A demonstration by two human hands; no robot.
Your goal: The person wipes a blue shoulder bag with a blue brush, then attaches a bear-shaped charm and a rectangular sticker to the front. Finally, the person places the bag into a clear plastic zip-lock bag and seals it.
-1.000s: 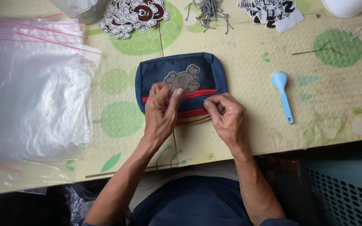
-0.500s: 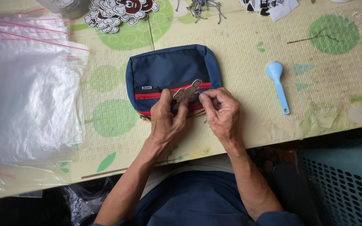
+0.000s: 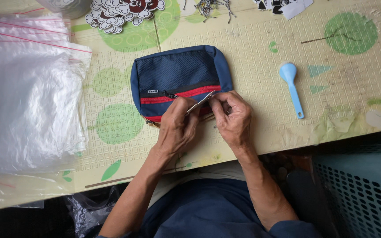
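**Ana:** Head camera looks straight down on the navy pouch [image 3: 179, 79], which lies flat on the patterned table mat [image 3: 261, 48] right in front of the person.

**Ben:** And a change from a second ago. The grey cartoon tag sat flat on the pouch face then; now it's turned edge-on, a thin sliver [image 3: 198, 104] pinched between both hands.

**Ana:** Left hand [image 3: 176, 128] is closed on it from below, right hand [image 3: 231, 115] has fingertips curled tight at its upper end, by the red zip band.

**Ben:** So I'd judge they're working the tag onto the zip pull.

**Ana:** The pouch also sits a little further from the table edge than before. Blue spoon [image 3: 291, 86] lies untouched well to the right, clear bags [image 3: 27, 97] stacked left.
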